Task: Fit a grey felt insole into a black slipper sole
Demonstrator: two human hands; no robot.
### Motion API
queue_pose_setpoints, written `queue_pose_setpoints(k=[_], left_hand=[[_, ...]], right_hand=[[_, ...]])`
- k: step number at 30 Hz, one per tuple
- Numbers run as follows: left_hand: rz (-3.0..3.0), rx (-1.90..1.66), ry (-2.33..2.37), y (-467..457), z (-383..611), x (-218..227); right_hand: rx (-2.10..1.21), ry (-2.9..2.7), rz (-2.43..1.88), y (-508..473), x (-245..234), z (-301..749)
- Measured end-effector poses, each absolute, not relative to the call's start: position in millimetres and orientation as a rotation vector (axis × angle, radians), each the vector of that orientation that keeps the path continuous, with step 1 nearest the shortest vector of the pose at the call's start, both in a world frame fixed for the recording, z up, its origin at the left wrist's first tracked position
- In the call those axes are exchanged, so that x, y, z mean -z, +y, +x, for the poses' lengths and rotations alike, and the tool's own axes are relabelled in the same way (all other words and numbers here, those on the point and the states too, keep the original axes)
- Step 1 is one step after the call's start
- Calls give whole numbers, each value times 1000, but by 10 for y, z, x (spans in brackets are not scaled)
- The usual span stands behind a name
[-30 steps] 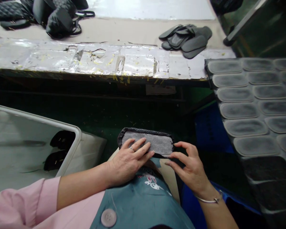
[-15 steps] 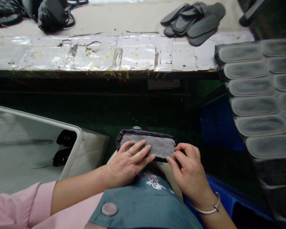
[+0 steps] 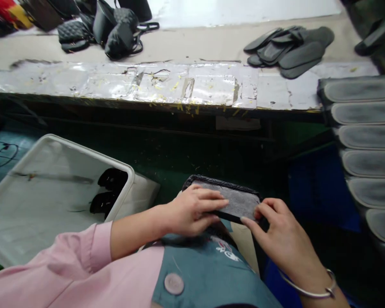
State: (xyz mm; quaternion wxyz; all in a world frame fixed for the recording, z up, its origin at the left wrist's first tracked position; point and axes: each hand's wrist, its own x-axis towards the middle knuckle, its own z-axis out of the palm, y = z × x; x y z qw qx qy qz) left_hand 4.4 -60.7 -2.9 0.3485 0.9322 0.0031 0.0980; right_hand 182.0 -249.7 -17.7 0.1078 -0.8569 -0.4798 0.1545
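On my lap lies an oblong black bag piece (image 3: 240, 201) with a grey felt-like face and a dark quilted-looking rim. My left hand (image 3: 195, 209) rests flat over its left part, fingers stretched out across the grey face. At the right end, my right hand (image 3: 269, 220) pinches the rim between thumb and fingers. The underside of the piece is hidden against my apron (image 3: 205, 273).
A white plastic bin (image 3: 128, 188) with dark items inside stands at left. Ahead is a worktable (image 3: 167, 87) bearing black bags (image 3: 118, 34) and a pile of dark oval pieces (image 3: 291, 49). Rows of grey-faced oblong pieces (image 3: 368, 137) stand at right, beside a blue crate (image 3: 321, 188).
The view has swung left, so things appear further right. My left hand's fingers have drawn closer together on the grey face. My right hand still pinches the right end.
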Motion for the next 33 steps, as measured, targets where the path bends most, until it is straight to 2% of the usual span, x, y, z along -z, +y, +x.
queue_pose_setpoints(k=[4, 7, 13, 17, 21, 27, 33], left_hand=[[2249, -692, 255, -377, -252, 54], [2282, -638, 371, -402, -457, 225], [2353, -574, 463, -567, -488, 457], [2402, -528, 418, -524, -421, 447], [2406, -526, 352, -478, -372, 469], [2297, -626, 311, -533, -327, 514], [2274, -540, 441, -647, -295, 442]], right_hand=[[-402, -1386, -2548, -2522, 253, 1844], [-309, -1452, -2534, -2554, 256, 1835], [118, -1457, -2429, -2459, 21, 1588], [-152, -1578, -2142, -2228, 17, 1383], [-388, -1604, -2199, -2065, 144, 1333], [-507, -1561, -2303, -2015, 160, 1375], [-562, -1532, -2324, -1979, 116, 1382]])
